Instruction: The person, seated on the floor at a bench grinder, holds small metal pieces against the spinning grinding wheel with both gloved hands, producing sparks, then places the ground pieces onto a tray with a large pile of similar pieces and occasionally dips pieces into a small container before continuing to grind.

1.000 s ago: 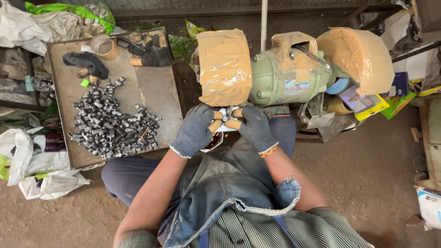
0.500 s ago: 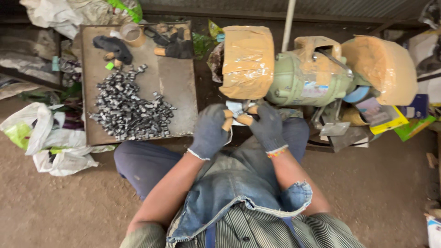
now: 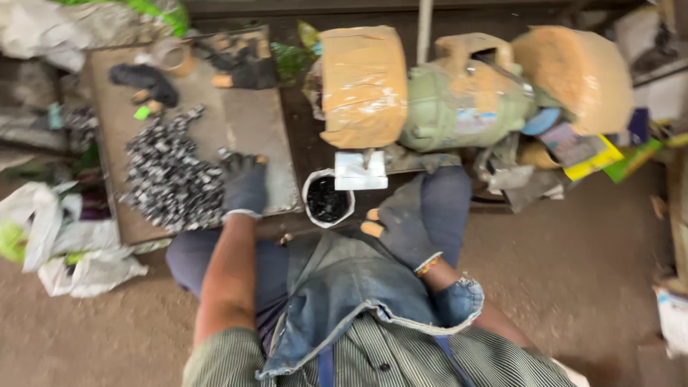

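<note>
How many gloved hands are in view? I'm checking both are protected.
2: the left hand reaches onto the tray by the pile of small metal pieces; the right hand rests on the lap.

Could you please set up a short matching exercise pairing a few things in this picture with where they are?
Things:
1. left hand
2. right hand
3. white bag
4. green motor

Places:
A. between two tape-wrapped wheel guards
B. on the board beside the pile of metal parts
C. over the lap, near the denim apron
D. between the knees, with dark pieces inside

Pairs: 1-B, 2-C, 3-D, 4-A
</note>
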{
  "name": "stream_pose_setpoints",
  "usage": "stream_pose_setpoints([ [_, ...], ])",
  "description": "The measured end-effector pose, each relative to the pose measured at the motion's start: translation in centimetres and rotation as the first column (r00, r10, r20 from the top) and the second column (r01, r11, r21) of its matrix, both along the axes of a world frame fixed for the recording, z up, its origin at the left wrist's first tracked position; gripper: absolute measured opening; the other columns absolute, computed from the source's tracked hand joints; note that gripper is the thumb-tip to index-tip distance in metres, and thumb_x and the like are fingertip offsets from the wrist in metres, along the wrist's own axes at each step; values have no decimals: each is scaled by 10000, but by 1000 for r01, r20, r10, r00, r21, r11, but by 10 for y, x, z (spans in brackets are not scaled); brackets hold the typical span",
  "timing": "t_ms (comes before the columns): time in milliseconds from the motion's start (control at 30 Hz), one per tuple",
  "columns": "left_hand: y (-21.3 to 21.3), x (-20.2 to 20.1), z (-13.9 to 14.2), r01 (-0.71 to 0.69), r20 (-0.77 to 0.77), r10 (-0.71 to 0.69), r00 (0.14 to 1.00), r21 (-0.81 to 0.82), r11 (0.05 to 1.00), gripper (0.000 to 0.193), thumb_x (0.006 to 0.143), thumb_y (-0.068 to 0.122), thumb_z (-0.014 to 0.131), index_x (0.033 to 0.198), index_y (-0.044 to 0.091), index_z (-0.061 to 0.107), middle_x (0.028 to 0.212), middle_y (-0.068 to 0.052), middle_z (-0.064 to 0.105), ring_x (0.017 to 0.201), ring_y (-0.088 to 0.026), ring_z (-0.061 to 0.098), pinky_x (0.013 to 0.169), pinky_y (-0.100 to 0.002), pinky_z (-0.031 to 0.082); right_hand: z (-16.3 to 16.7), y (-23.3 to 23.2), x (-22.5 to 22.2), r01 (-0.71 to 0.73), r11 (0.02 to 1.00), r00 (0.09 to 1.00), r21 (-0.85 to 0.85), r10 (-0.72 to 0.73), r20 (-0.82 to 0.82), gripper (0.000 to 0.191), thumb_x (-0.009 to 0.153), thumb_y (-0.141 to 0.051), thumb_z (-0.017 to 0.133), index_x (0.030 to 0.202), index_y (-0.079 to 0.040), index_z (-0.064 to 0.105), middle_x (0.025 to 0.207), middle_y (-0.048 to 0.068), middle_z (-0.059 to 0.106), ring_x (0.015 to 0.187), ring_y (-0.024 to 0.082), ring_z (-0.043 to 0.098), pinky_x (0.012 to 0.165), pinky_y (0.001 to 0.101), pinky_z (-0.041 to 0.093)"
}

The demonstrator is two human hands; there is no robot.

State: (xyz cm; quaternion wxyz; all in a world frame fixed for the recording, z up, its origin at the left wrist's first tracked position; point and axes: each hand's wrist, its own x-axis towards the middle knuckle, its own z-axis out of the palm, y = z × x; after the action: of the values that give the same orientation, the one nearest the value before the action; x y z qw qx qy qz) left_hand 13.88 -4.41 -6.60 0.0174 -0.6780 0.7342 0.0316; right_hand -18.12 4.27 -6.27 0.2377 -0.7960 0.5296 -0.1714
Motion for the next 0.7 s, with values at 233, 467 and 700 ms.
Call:
stream_pose_setpoints([
  [233, -4, -8, -11, 74, -118, -68, 991, 46, 996, 339, 965, 135, 534, 1276, 184, 659, 1222, -103, 694, 1185, -339, 623, 1158, -541, 366, 19, 7, -5, 24, 990, 988, 140, -46, 150, 294, 873, -366, 735, 987, -97, 757, 915, 138, 736, 833, 341, 703, 746, 443, 534],
  [467, 82, -88, 4, -112, -981, 191, 22, 187, 976, 245, 1008, 72, 593, 1238, 29, 664, 1197, -42, 694, 1102, -131, 656, 972, -297, 539, 58, -3, 16, -21, 992, 927, 125, -28, 374, 551, 882, -330, 743, 1324, -26, 617, 1095, 163, 687, 882, 346, 678, 758, 439, 533],
  [700, 83, -116, 35, -150, -979, 86, -186, 114, 982, 440, 919, 121, 696, 1337, 85, 563, 1351, -83, 602, 1219, -219, 588, 1041, -341, 495, 76, -31, 17, -143, 914, 989, -379, 140, -36, 123, 913, -202, 710, 1021, -143, 702, 1146, 56, 695, 940, 272, 680, 763, 412, 549],
])
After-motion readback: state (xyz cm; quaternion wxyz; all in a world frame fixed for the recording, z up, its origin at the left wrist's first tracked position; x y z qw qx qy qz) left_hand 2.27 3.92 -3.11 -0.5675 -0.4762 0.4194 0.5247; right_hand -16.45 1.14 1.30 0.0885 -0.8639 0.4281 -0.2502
